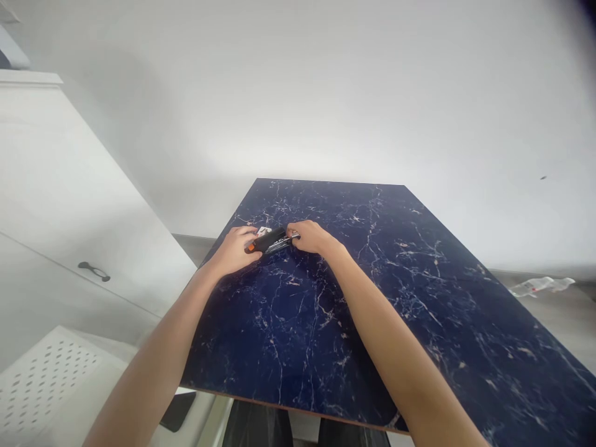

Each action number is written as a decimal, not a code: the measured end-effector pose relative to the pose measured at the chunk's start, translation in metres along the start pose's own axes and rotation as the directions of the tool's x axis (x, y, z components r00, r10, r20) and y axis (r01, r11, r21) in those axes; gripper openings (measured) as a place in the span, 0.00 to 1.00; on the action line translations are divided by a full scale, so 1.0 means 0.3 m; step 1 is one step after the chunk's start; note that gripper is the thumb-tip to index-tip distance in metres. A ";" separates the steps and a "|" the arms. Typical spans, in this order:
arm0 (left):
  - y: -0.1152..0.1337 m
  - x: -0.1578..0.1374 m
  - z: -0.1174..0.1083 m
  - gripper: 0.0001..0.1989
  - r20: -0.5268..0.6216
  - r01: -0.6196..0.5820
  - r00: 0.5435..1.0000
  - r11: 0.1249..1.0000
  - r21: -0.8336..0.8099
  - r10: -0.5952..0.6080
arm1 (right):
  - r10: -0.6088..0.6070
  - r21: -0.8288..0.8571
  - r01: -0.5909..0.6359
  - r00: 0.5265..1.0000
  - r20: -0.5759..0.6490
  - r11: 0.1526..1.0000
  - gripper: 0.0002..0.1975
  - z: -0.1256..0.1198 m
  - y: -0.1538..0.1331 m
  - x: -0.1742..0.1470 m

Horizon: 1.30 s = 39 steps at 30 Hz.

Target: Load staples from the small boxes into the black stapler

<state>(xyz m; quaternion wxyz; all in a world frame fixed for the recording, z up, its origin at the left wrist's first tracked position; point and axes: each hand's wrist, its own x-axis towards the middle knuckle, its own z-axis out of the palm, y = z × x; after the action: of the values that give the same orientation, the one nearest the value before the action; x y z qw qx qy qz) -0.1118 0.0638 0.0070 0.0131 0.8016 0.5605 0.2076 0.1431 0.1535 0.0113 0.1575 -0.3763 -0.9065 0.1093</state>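
A black stapler (270, 239), with a silver metal rail and an orange part at its left end, lies low over the blue marbled table (298, 323). My left hand (236, 251) is closed around the orange end, thumb on the near side and fingers on the far side. At the other end, my right hand (308, 236) pinches the silver metal part with its fingers bent. Just behind the stapler, between my hands, a small white printed piece (264, 231) shows in part. My fingers hide both ends of the stapler.
A white wall (326, 93) rises behind the table. To the left stands a white cabinet (93, 205) with a dark handle (94, 271). A perforated white panel (41, 385) and a dark flat object (177, 411) are at lower left. Clear plastic (542, 285) lies beyond the right edge.
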 end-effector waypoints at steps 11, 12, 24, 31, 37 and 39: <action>-0.014 -0.018 -0.055 0.20 0.099 0.068 0.993 0.997 -0.022 -0.065 | 0.419 0.390 -0.449 0.893 0.165 0.804 0.11 -0.054 0.063 0.001; -0.013 -0.017 -0.053 0.20 0.092 0.064 0.994 0.997 -0.031 -0.061 | 0.397 0.411 -0.446 0.895 0.203 0.795 0.11 -0.045 0.048 0.006; 0.050 0.007 0.025 0.16 -0.111 0.159 0.982 0.987 0.024 -0.155 | 0.380 0.776 -0.478 0.864 0.330 0.411 0.27 0.038 -0.096 0.014; -0.051 -0.031 -0.086 0.31 0.194 0.215 0.957 0.976 0.018 -0.214 | 0.473 0.743 -0.490 0.841 0.264 0.457 0.23 0.029 -0.045 0.029; -0.062 -0.034 -0.123 0.22 -0.003 0.285 0.958 0.958 0.004 -0.285 | 0.447 0.753 -0.414 0.877 0.178 0.512 0.10 0.015 -0.032 0.028; -0.033 -0.025 -0.119 0.22 -0.164 0.279 0.948 0.960 0.004 -0.274 | 0.434 0.783 -0.362 0.891 0.132 0.506 0.07 0.005 -0.040 0.022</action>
<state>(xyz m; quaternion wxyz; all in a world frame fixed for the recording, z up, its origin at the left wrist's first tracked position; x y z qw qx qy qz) -0.1351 0.0532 0.0349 -0.0146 0.6957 0.6692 0.2605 0.1304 0.1498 0.0151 0.3142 -0.4694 -0.6448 0.5150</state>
